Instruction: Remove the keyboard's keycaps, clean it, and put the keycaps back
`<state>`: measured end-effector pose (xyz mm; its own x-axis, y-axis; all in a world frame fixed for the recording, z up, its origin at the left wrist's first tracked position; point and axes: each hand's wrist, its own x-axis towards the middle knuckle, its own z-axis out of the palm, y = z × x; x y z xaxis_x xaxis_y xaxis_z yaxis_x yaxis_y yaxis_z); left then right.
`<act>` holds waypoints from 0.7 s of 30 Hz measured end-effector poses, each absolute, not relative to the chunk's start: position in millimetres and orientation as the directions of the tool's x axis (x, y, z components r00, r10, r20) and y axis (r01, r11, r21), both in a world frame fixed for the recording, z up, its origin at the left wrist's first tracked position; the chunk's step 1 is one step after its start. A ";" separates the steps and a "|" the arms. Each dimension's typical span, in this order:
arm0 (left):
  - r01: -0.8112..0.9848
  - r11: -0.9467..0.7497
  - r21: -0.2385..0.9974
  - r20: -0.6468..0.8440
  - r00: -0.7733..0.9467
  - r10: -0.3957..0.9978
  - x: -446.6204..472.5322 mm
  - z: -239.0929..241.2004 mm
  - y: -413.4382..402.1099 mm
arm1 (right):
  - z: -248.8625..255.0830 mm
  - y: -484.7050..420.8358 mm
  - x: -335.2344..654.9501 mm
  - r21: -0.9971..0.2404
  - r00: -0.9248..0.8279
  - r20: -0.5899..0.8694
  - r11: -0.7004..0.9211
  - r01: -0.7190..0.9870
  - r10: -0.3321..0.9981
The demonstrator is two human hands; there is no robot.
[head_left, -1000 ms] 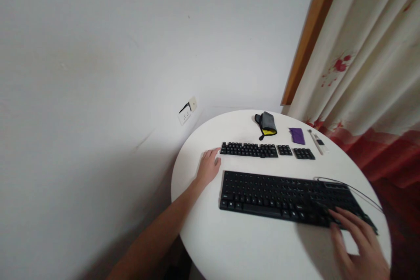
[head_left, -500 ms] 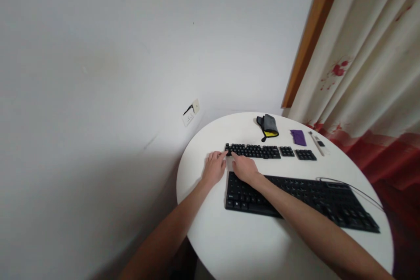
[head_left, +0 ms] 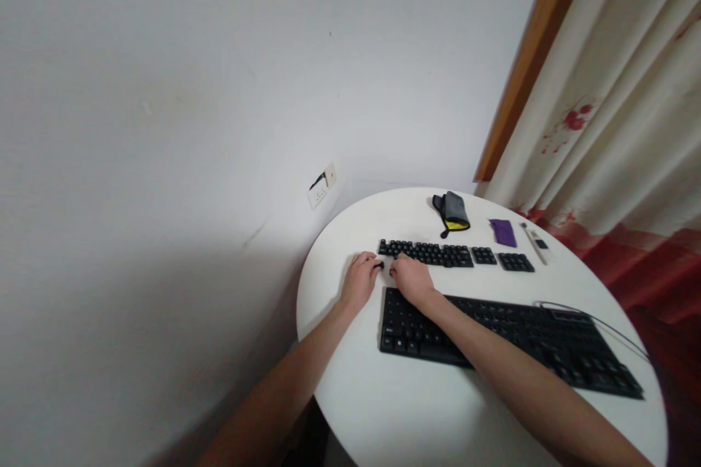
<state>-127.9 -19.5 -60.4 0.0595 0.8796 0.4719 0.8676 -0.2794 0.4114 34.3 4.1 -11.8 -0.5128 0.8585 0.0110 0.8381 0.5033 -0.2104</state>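
My left hand [head_left: 360,281] is closed in a pinch on a small black keycap [head_left: 380,265], just above the white table. My right hand [head_left: 410,278] also pinches, with a bit of a black keycap [head_left: 391,273] showing at its fingertips. Both hands are at the near left end of loose black keycaps [head_left: 445,256] laid out in rows. Smaller groups of keycaps [head_left: 484,256] lie to the right of the main block. Under my right forearm lies a black keyboard [head_left: 509,326]; the arm hides part of it.
Behind the keycaps lies a grey and yellow cloth [head_left: 456,211]. A purple cloth [head_left: 503,233] and a slim white tool [head_left: 537,243] lie at the right. The keyboard's cable [head_left: 594,315] runs over the round table's [head_left: 350,226] right edge. A wall socket [head_left: 318,194] is at the left.
Both hands have drawn slightly back from the keycap rows, and their outstretched index fingers have curled into pinches. Keycaps from the near left end are now at the fingertips. The view has shifted slightly.
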 end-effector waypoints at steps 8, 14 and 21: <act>0.838 -0.269 0.474 0.401 0.067 0.914 -134.4 -60.9 -20.3 | -8.0 2.1 34.9 -0.258 -0.566 0.050 0.558 0.788 0.823; 0.714 -0.229 0.662 0.319 0.009 0.948 -132.5 -48.9 -53.5 | -2.8 -13.8 65.5 -0.415 -0.558 0.168 0.572 0.708 0.813; 0.548 -0.314 0.776 0.288 0.135 0.948 -110.3 -36.3 -105.7 | -19.5 -59.7 99.8 -0.746 -0.500 0.273 0.509 0.430 0.822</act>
<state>-110.3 -105.7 -36.3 0.1350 0.9480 0.2881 0.5476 -0.3137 0.7757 99.8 -59.7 -19.5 -0.4997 0.8219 0.2733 0.4296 0.5092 -0.7458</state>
